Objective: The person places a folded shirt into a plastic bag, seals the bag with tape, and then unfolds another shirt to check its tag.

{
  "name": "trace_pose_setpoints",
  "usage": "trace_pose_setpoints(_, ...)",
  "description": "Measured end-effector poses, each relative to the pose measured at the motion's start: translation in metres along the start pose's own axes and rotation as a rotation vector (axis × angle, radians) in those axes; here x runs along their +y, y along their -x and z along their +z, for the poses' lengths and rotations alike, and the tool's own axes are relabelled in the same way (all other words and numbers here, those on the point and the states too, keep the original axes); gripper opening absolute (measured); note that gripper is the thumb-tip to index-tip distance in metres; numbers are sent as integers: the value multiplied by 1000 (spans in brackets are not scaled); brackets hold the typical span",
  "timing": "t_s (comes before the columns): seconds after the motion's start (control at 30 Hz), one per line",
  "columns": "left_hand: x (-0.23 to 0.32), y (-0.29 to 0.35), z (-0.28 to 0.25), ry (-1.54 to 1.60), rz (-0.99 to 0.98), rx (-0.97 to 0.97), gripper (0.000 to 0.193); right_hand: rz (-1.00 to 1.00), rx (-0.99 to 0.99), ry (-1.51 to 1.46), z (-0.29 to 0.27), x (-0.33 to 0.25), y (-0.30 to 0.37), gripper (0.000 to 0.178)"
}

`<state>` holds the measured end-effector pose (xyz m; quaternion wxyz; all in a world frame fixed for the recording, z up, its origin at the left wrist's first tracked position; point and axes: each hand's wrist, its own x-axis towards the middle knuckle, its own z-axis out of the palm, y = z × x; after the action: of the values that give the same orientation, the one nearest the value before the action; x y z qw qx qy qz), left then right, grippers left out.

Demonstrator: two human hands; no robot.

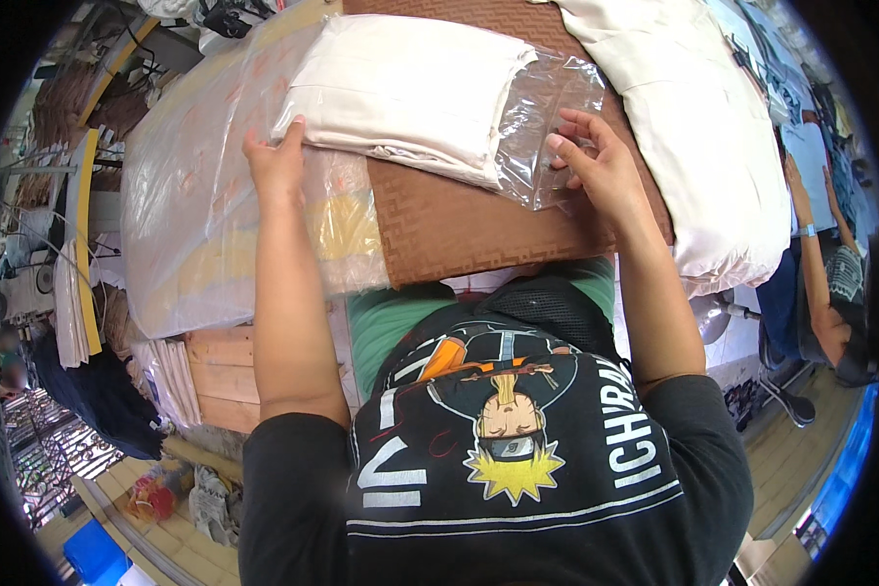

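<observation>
A folded cream cloth (410, 93) lies inside a clear plastic bag (529, 161), on top of a brown patterned padded surface (449, 230). The loose, see-through end of the bag sticks out past the cloth on the right. My left hand (277, 164) is at the near left corner of the bundle, thumb against it and fingers spread apart. On the other side, my right hand (601, 164) has its thumb and curled fingers at the bag's loose end and seems to grip the film; the exact contact is hard to make out.
To the left, clear plastic sheeting (205, 205) covers part of the work surface. A pile of cream cloth (693, 127) runs along the right side. Beyond it, another person's arm (813, 259) reaches over blue cloth. Folded pale items (166, 381) sit by a wooden bench (223, 376).
</observation>
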<state>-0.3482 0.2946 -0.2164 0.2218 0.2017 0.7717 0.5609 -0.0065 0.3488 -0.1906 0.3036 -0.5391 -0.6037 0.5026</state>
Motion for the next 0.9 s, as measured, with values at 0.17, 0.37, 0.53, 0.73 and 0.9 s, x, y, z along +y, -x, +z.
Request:
trace_pose_setpoints(0.17,1,-15,5,151,-152,36,102,46,-6,-370,-1,-1,-33,66)
trace_pose_setpoints(0.37,12,-18,11,152,-136,-45,98,254,-259,-483,1,-10,-73,31)
trace_pose_setpoints(0.53,23,-55,16,136,5,-166,93,277,-320,-560,5,-18,-54,12)
trace_pose_setpoints(0.73,36,-87,24,68,178,-113,80,60,-327,-266,59,-21,19,29)
trace_pose_setpoints(0.9,49,28,4,-72,698,-186,43,-762,-198,554,68,-3,44,44)
